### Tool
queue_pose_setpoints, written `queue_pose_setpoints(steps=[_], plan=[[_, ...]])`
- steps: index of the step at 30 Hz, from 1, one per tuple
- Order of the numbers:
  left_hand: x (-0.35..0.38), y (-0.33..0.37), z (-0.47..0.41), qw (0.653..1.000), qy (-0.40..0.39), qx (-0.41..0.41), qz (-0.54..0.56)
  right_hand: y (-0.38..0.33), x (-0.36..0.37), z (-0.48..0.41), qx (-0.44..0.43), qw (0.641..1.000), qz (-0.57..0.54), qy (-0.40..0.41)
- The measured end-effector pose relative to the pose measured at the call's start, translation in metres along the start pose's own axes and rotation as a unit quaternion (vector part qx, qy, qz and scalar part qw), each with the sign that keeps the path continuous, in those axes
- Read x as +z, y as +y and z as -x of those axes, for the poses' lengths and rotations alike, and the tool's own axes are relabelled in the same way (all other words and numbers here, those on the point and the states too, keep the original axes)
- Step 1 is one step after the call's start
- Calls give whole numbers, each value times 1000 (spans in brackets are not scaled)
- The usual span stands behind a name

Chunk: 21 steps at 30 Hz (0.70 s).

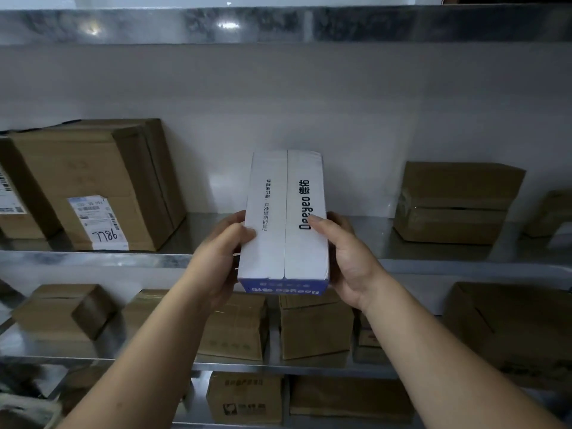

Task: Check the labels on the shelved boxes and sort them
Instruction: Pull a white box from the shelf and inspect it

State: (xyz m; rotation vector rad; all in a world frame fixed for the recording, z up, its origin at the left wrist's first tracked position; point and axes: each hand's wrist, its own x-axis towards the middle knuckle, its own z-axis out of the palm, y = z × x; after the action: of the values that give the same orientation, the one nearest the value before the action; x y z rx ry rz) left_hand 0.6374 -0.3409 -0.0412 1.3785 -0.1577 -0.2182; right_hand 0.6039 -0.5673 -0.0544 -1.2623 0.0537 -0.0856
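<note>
A long white box (284, 212) with a blue end face and black print, seen upside down, is held in front of the middle shelf (93, 260). My left hand (221, 258) grips its left side, thumb on the top face. My right hand (346, 255) grips its right side, thumb lying over the printed word. A centre seam runs down the top of the box. On the shelf at the left stands a large brown carton (102, 184) with a white shipping label (99, 222) marked by hand.
Another labelled carton (15, 193) is cut off at the far left. A flatter brown carton (455, 202) sits on the same shelf to the right. Several brown cartons (315, 323) fill the two lower shelves. A metal shelf edge (278, 24) runs overhead.
</note>
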Motion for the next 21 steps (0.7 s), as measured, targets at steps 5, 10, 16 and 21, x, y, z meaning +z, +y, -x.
queue_pose_setpoints(steps=[5,10,16,21], plan=[[-6,0,4,999,-23,30,-28,-5,-12,-4,-49,998,37,-18],[-13,5,9,991,-61,57,-109,-7,-20,-4,-105,985,123,-60],[-7,23,16,968,-87,138,-191,-12,-18,-5,-139,972,179,-63],[-10,28,15,959,-65,179,-209,-18,-12,-3,-199,952,229,-34]])
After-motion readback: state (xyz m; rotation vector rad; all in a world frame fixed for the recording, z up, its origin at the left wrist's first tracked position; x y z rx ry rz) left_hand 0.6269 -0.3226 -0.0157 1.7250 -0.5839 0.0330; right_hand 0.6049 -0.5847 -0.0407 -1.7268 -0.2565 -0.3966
